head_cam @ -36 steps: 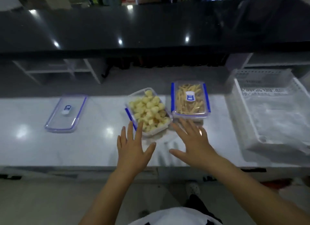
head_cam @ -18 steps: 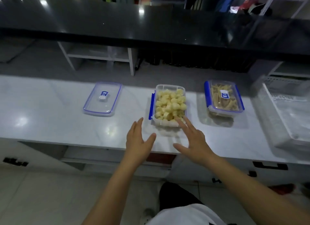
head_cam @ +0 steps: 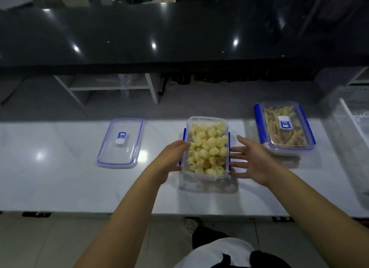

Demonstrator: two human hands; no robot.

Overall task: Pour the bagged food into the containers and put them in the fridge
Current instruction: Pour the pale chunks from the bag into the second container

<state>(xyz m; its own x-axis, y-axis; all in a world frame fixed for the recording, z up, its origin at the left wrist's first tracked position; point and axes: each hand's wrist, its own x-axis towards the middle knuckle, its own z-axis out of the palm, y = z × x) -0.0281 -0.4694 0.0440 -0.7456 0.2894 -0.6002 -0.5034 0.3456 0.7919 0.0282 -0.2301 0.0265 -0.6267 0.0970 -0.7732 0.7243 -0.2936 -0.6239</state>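
Clear plastic tubs with blue clips, so the progress is easy to read. The open container in the middle of the white table is already full of pale yellow puffy chunks, so the pouring for that one looks done. Over on the right, a bit farther back, the second container has stick-shaped food inside and its lid seems to be on with the blue clips down, so I'd call that one packed.

What's left: the spare lid lies flat on the table to the left, well apart from the open tub, so it hasn't been sealed. After that both tubs need to go to the fridge, which I can't spot anywhere in view. No bag visible either.

Hands right now: the left hand is up against the left wall of the open tub, fingers loosely curved, touching or nearly so but not really clamped on. The right hand is spread wide open just beside the right wall, grip holding nothing. My guess is they're squaring the tub up or about to lift it, but the lid should probably come first.
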